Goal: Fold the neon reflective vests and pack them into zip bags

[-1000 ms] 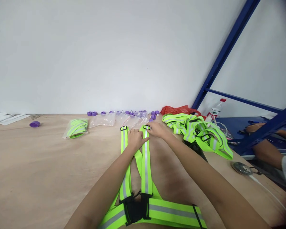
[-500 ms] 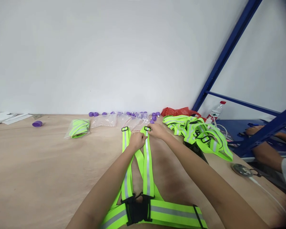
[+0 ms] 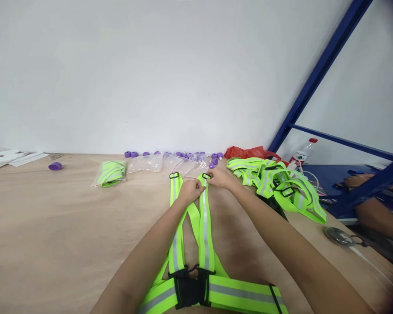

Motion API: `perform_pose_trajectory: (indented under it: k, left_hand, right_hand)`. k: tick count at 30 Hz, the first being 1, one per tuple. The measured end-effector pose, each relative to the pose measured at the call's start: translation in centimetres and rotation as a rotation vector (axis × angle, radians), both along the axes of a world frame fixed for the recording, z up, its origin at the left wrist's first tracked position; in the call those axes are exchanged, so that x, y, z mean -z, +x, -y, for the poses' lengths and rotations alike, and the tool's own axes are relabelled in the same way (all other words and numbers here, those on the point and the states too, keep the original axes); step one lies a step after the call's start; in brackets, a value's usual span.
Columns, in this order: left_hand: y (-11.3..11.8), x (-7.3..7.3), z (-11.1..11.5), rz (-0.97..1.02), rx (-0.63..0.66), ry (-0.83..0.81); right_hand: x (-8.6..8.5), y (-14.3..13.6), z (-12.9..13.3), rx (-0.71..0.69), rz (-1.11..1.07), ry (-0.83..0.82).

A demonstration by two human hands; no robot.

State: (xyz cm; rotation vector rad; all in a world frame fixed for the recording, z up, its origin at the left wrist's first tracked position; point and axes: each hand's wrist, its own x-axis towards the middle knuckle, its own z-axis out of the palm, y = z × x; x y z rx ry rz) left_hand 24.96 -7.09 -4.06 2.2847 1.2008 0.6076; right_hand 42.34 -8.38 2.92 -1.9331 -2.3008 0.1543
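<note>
A neon-green reflective harness lies stretched out on the brown table, its two straps running away from me and its wide belt near the front edge. My left hand pinches the right strap just below its far end. My right hand grips the same strap's far end by the black buckle. The left strap ends in its own black buckle, which lies free on the table.
A heap of similar green harnesses sits to the right. A bagged harness, clear bags and purple caps lie by the wall. Another person's arm rests by the blue rack. A bottle stands there.
Both hands have stayed on the right strap's far end, with the fingers closing tighter on it. The camera has shifted slightly, so everything sits a little further right.
</note>
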Motion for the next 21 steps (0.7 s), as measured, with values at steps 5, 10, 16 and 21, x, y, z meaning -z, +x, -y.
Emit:
perform_pose_trajectory:
  k: [5, 10, 16, 21]
  left_hand:
    - [0.1, 0.6, -0.5, 0.115, -0.015, -0.034]
    - [0.0, 0.8, -0.9, 0.247, -0.026, -0.081]
    - [-0.1, 0.9, -0.9, 0.419, -0.040, -0.152]
    - [0.0, 1.1, -1.0, 0.516, -0.023, -0.212]
  right_hand:
    - [0.2, 0.1, 0.1, 0.014, -0.054, 0.015]
    - [0.8, 0.1, 0.2, 0.030, -0.143, 0.034]
    - [1.2, 0.4, 0.4, 0.049, -0.294, 0.049]
    - [1.4, 0.5, 0.4, 0.071, -0.407, 0.047]
